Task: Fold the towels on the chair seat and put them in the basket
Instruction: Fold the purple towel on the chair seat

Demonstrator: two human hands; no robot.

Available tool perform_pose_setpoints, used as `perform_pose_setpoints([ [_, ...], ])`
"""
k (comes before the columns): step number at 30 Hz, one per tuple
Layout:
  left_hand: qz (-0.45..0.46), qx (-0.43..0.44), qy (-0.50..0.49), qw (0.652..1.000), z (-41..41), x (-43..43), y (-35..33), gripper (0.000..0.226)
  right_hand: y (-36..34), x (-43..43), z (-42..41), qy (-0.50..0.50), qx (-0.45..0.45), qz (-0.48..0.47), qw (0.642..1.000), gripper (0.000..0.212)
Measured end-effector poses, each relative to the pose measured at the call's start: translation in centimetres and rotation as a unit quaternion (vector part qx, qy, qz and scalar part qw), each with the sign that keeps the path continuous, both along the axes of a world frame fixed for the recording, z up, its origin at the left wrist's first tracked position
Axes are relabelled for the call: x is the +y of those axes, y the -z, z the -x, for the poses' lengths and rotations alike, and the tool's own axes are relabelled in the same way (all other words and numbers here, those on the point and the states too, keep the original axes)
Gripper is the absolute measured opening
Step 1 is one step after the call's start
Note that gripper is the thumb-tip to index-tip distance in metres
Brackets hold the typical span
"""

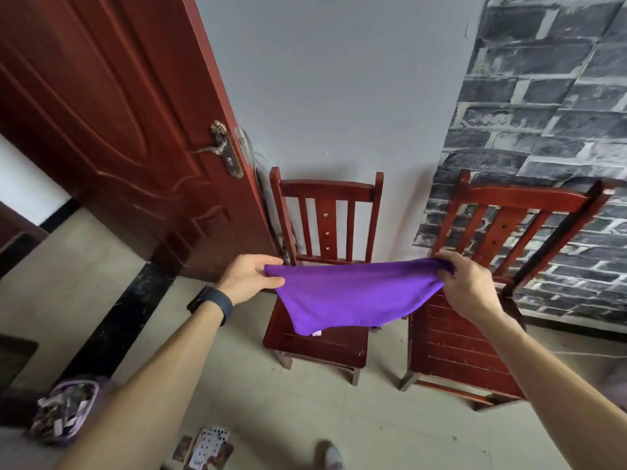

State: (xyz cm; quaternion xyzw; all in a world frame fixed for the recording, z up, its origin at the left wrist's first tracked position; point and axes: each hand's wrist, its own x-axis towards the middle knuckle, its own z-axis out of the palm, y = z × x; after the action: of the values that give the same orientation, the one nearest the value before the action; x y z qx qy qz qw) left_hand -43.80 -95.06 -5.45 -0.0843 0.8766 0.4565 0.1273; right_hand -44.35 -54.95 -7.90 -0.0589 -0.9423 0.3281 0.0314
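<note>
I am holding the purple towel [356, 296] by its top corners, my left grip [249, 278] pinching the corner at 9 o'clock and my right grip [470, 286] pinching the one at 3 o'clock. It is hanging stretched in the air over the chair [325, 347] by the door [112, 113]. A second chair [454, 351] is standing just beside it at 3 o'clock, and the basket [66, 412] is sitting on the floor [271, 418] at 8 o'clock, well apart, with cards [207, 447] lying at 6 o'clock.

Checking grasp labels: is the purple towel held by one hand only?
No, the left hand and the right hand each pinch an upper corner of the purple towel.
</note>
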Motion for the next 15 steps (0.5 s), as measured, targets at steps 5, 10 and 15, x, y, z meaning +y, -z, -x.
perform_pose_setpoints([
  [5, 0.315, 0.091, 0.043, 0.944, -3.3, -1.1, 4.7, 0.024, 4.8, -0.9, -4.1, -0.026, -0.029, -0.051, 0.998, 0.036],
  [10, 0.452, 0.110, 0.127, 0.876, -6.9, -4.3, 9.1, 0.015, 8.3, -2.9, -8.9, -0.023, -0.109, 0.001, 0.994, 0.034],
  [15, 0.440, 0.036, 0.150, 0.884, -5.7, -8.2, 12.3, 0.019, 10.5, -5.3, -8.6, 0.010, -0.222, 0.077, 0.972, 0.034],
])
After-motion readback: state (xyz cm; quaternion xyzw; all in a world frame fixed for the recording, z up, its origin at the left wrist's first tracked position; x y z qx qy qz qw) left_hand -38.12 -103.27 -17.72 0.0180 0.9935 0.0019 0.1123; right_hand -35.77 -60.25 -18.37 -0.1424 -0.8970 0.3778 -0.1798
